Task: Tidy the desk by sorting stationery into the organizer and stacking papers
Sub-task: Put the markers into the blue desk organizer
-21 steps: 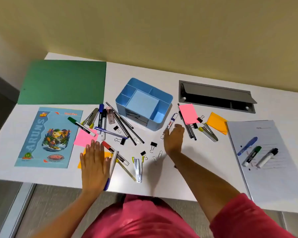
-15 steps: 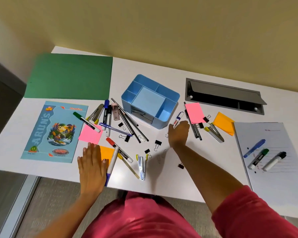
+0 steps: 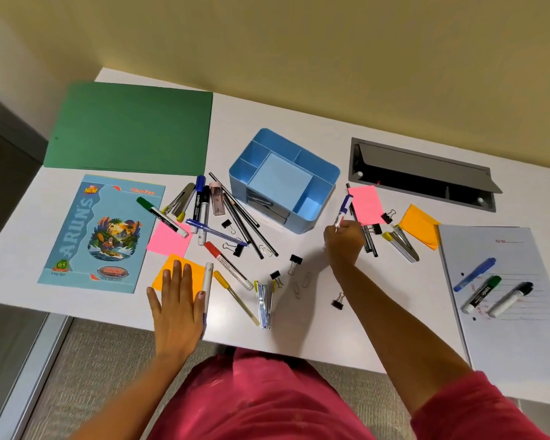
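Observation:
A light blue organizer stands at the middle of the white desk. Just right of it, my right hand is closed around a white marker with a blue cap, whose cap end points up and away. My left hand lies flat with fingers spread on an orange sticky note near the front edge, touching a white pen. Several markers, pens and pencils lie scattered left of the organizer. Binder clips and paper clips lie in front of it.
A green folder and a blue notebook lie at the left. A grey cable tray is set into the desk at the back right. A white paper with three markers lies right. Pink notes, an orange note and staplers lie about.
My right hand has closed on the blue-capped marker and lifted its near end off the desk. My left hand has stayed flat on the orange note. The camera has shifted.

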`<state>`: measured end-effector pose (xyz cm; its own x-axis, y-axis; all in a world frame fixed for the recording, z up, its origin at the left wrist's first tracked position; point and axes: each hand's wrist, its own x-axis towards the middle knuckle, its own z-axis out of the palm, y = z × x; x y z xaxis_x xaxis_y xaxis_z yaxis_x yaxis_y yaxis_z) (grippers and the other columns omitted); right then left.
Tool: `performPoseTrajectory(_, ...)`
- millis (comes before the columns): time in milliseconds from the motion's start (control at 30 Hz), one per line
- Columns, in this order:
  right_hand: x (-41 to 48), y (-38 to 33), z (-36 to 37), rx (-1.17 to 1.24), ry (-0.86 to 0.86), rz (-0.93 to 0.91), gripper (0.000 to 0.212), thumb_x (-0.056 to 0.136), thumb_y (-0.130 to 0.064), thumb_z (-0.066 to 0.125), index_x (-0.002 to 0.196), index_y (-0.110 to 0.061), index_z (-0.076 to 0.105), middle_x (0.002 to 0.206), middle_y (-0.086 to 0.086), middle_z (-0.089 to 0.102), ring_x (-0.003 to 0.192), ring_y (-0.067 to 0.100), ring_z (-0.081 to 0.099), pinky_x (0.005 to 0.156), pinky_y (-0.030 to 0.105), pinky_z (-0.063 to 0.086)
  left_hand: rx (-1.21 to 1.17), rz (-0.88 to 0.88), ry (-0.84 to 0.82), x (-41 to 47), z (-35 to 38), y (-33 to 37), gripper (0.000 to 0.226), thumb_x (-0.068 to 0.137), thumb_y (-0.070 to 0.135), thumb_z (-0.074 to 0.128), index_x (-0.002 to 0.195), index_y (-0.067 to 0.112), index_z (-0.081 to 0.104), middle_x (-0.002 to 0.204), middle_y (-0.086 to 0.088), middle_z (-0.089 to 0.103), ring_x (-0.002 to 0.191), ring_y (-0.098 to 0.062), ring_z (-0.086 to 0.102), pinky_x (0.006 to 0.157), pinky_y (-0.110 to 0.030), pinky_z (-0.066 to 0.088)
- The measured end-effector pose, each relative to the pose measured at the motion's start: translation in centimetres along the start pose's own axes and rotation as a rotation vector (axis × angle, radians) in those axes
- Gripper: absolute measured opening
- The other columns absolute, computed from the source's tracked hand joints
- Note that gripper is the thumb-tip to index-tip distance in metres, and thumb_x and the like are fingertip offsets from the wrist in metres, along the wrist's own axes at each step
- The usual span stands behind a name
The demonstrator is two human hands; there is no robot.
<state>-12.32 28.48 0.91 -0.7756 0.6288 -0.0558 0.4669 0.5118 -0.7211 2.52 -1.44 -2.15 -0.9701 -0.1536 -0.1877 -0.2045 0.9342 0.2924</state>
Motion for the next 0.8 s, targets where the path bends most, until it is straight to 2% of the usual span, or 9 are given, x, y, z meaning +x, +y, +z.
performPoseTrajectory(67, -0.3, 0.0, -0.3, 0.023, 0.079, -0.077, 0.021, 0.074, -0.002, 0.067, 0.090, 0.008, 0.058, 0.078, 0.023, 0.061, 0.072, 0.037, 0.059, 0.067, 0.044, 0.053, 0.014, -0.005, 0.005, 0.3, 0.0, 0.2, 0.065, 0.096, 0.048, 0.010, 0.151, 0.013, 0.010, 0.160, -0.003, 0.001, 0.147, -0.020, -0.006, 0.117, -0.052, -0.006)
performPoseTrajectory(233, -1.1, -1.7, -1.9, 0.095, 0.160, -0.194, 0.018, 0.074, -0.001, 0.061, 0.090, 0.001, 0.054, 0.075, 0.018, 0.055, 0.064, 0.029, 0.051, 0.057, 0.031, 0.044, 0.005, -0.025, 0.047, 1.2, -0.3, 1.0, 0.064, 0.097, 0.046, 0.009, 0.151, 0.013, 0.010, 0.160, -0.004, 0.000, 0.147, -0.020, -0.006, 0.116, -0.045, -0.012)
performPoseTrajectory(367, -2.1, -3.5, -3.2, 0.186, 0.099, -0.212, 0.027, 0.076, -0.014, 0.062, 0.100, -0.007, 0.051, 0.084, 0.014, 0.060, 0.070, 0.026, 0.058, 0.064, 0.037, 0.055, -0.032, -0.030, 0.078, 2.0, -0.5, 1.3, 0.062, 0.097, 0.044, 0.010, 0.151, 0.014, 0.015, 0.160, -0.004, 0.004, 0.147, -0.021, -0.003, 0.117, -0.045, -0.008)
performPoseTrajectory(400, -2.3, -4.0, -3.5, 0.200, 0.101, -0.210, 0.032, 0.076, -0.015, 0.065, 0.104, -0.005, 0.052, 0.089, 0.013, 0.063, 0.074, 0.024, 0.060, 0.068, 0.032, 0.056, -0.042, -0.032, 0.086, 2.2, -0.5, 1.2, 0.061, 0.097, 0.044, 0.010, 0.151, 0.014, 0.016, 0.160, -0.004, 0.006, 0.147, -0.021, -0.002, 0.118, -0.045, -0.007)
performPoseTrajectory(467, -2.6, -5.2, -4.1, 0.224, 0.121, -0.233, 0.040, 0.077, -0.014, 0.071, 0.109, -0.001, 0.052, 0.097, 0.013, 0.065, 0.081, 0.018, 0.060, 0.072, 0.009, 0.049, -0.047, -0.033, 0.093, 2.4, -0.5, 1.0, 0.061, 0.098, 0.044, 0.010, 0.151, 0.015, 0.016, 0.160, -0.004, 0.006, 0.148, -0.021, -0.001, 0.119, -0.045, -0.005)
performPoseTrajectory(533, -2.8, -6.5, -4.4, 0.238, 0.137, -0.304, 0.038, 0.079, -0.009, 0.073, 0.109, 0.003, 0.053, 0.095, 0.011, 0.065, 0.080, 0.010, 0.060, 0.070, -0.002, 0.044, -0.035, -0.022, 0.093, 2.5, -0.5, 0.7, 0.061, 0.098, 0.044, 0.010, 0.152, 0.016, 0.012, 0.160, -0.004, 0.005, 0.148, -0.021, -0.002, 0.119, -0.046, -0.003)
performPoseTrajectory(633, -2.7, -8.2, -4.7, 0.287, 0.125, -0.430, 0.033, 0.080, -0.007, 0.073, 0.104, 0.005, 0.054, 0.091, 0.002, 0.062, 0.078, -0.001, 0.059, 0.070, -0.001, 0.045, -0.008, -0.002, 0.081, 2.6, -0.2, 0.1, 0.060, 0.098, 0.043, 0.012, 0.152, 0.017, 0.006, 0.160, -0.003, 0.002, 0.147, -0.020, -0.004, 0.119, -0.047, -0.002)
performPoseTrajectory(733, -2.3, -9.0, -4.2, 0.250, 0.108, -0.548, 0.027, 0.083, -0.011, 0.069, 0.103, 0.002, 0.055, 0.090, 0.005, 0.064, 0.078, 0.007, 0.061, 0.072, 0.007, 0.049, 0.001, -0.009, 0.081, 2.7, 0.0, 0.1, 0.060, 0.098, 0.043, 0.014, 0.152, 0.018, 0.005, 0.160, -0.002, 0.000, 0.147, -0.020, -0.005, 0.119, -0.046, -0.002)
performPoseTrajectory(800, -2.0, -8.8, -3.2, 0.210, 0.101, -0.559, 0.021, 0.087, -0.014, 0.064, 0.101, -0.001, 0.056, 0.087, 0.010, 0.065, 0.077, 0.013, 0.060, 0.069, 0.015, 0.050, 0.001, -0.016, 0.086, 2.7, 0.0, 0.1, 0.060, 0.098, 0.042, 0.016, 0.152, 0.018, 0.005, 0.160, -0.002, 0.001, 0.147, -0.019, -0.004, 0.119, -0.046, -0.002)
